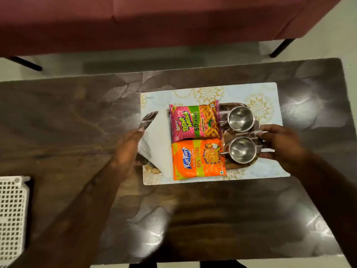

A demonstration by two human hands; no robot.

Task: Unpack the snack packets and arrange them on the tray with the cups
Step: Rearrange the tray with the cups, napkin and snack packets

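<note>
the left hand (128, 147) is curled against the left end of the dark oval wooden tray (239, 167), fingers half closed on its rim where a white plastic bag (156, 140) is draped over it; whether it pinches the bag, the rim or both is blurred. the right hand (280, 146) grips the tray's right end, thumb over the edge and fingers beneath, right beside the nearer shiny steel cup (243, 149).

just beyond it stands the farther steel cup (241, 118), both upright and empty. to their left, the orange kurkure snack packet (198, 159) lies flat, touching the pink tedhe medhe snack packet (194, 121) behind it. the tray sits on a pale floral placemat (266, 105), on a glossy dark marbled table (67, 122). a white perforated basket (11, 217) lies at the near left corner.

the arranging looks nearly done; the step seems to be squaring or lifting the tray. to do it well, keep both ends level so the cups don't slide, and clear the loose bag from under the left fingers for a clean grip on wood.
</note>
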